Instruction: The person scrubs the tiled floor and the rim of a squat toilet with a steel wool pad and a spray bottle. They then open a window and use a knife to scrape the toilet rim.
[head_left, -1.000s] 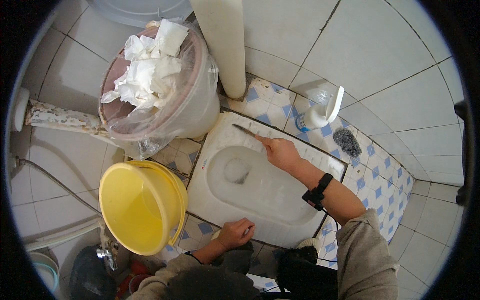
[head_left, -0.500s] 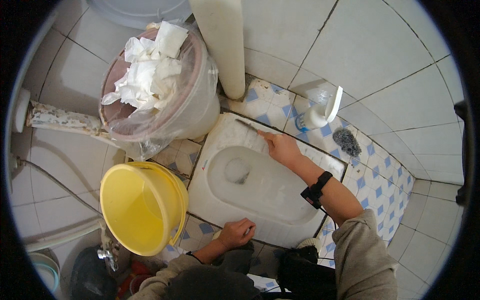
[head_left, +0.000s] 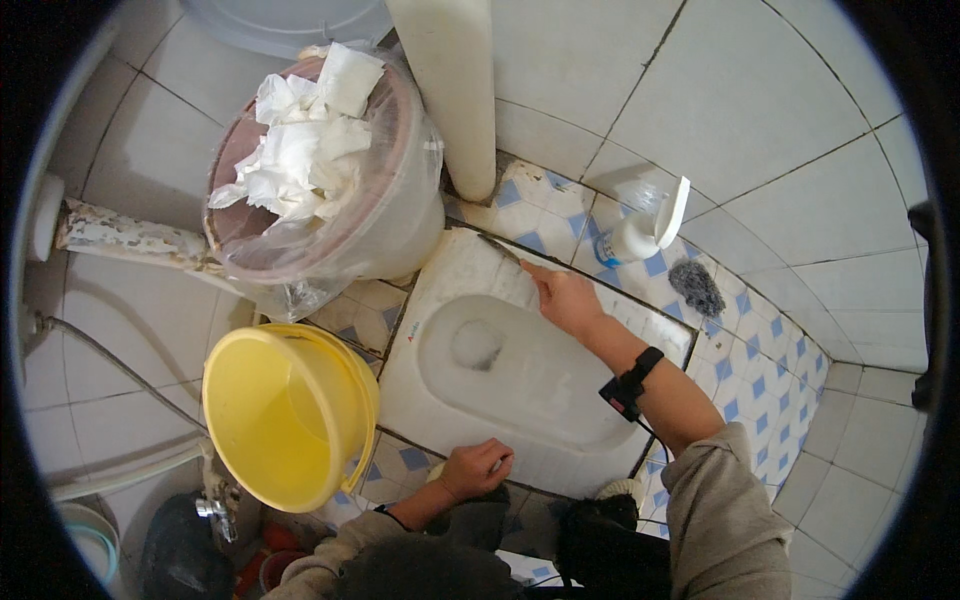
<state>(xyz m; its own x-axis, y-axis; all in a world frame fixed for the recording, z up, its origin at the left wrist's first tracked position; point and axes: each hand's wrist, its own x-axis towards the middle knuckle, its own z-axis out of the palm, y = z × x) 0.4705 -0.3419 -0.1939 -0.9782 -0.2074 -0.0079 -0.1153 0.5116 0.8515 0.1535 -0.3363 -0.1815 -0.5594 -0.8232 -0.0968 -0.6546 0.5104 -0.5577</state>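
Observation:
A white squat toilet [head_left: 400,385] is set in the floor in front of me, with greyish grime along its far rim. Over that far edge my right hand [head_left: 568,303] is closed on a thin, dark knife-like blade [head_left: 498,246], its tip pointing to the far left corner. The blade lies low against the rim; its handle is hidden in the hand. My left hand [head_left: 476,470] rests near the toilet's close edge, by my knee, with fingers curled and nothing visible in them.
A yellow bucket [head_left: 270,420] stands left of the toilet. Behind it is a lined bin [head_left: 410,190] heaped with crumpled white paper [head_left: 310,150]. A white bottle [head_left: 635,238] and a grey wire scrubber [head_left: 697,288] are on the tiles at the right. A thick pipe [head_left: 445,100] rises behind.
The blade is turned and now looks narrower, at a slightly steeper slant along the far rim. My right hand has barely shifted; my left hand stays in place.

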